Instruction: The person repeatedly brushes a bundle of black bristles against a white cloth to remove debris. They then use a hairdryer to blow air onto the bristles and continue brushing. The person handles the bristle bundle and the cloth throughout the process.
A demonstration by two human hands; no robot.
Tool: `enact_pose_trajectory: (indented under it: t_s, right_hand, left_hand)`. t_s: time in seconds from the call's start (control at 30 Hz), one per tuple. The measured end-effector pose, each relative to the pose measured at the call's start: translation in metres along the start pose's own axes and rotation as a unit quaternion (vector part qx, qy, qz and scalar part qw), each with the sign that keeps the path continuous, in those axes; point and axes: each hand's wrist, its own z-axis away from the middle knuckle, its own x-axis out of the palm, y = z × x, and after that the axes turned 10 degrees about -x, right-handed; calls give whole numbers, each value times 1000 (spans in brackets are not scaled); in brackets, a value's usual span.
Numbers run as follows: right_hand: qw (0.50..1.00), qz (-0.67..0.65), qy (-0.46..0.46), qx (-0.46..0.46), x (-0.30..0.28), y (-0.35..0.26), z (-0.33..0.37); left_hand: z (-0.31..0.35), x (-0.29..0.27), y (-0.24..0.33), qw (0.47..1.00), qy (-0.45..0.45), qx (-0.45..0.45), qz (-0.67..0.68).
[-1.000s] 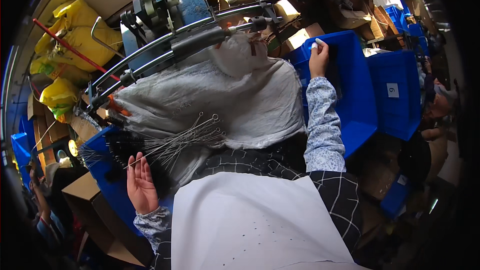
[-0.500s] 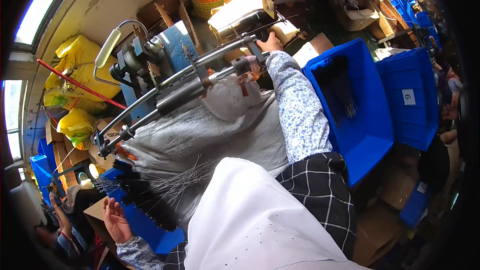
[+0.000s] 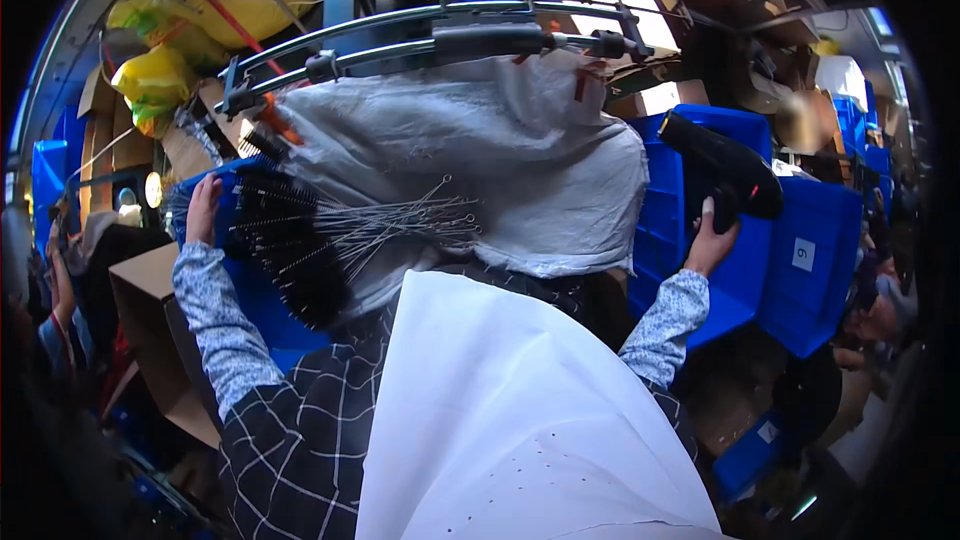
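Note:
Bristle heads of a bundle of black wire brushes [image 3: 285,240] rest over the blue bin [image 3: 262,335] at my left. Their twisted metal stems spread right across grey-white sheeting [image 3: 560,185]. My left hand [image 3: 203,208] is at that bin's far left rim, beside the bristles, fingers bent over the edge. On the right, my right hand [image 3: 712,238] is closed round the handle of a black hair dryer [image 3: 728,162] with a yellowish end. The dryer is tilted over another blue bin [image 3: 665,240]. My fingers partly hide its handle.
A metal-rod frame with a dark roller [image 3: 490,38] spans the far side of the sheeting. More blue bins [image 3: 820,250] stand at the right. Yellow bags [image 3: 160,80] and an open cardboard box [image 3: 165,330] are at the left, near another person's arm [image 3: 62,285].
My right hand has left the rod frame and now holds the hair dryer at the right. My left hand has moved forward to the bin rim. The view has turned.

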Motion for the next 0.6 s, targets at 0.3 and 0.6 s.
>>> enact_pose_trajectory:
  t_s: [0.3, 0.6]
  right_hand:
    - [930, -161, -227, -242, 7, -133, 74]
    - [879, -130, -374, -267, 98, -221, 104]
  left_hand:
    - [34, 41, -5, 969, -197, -22, 144]
    - [31, 18, -17, 975, -211, -31, 69]
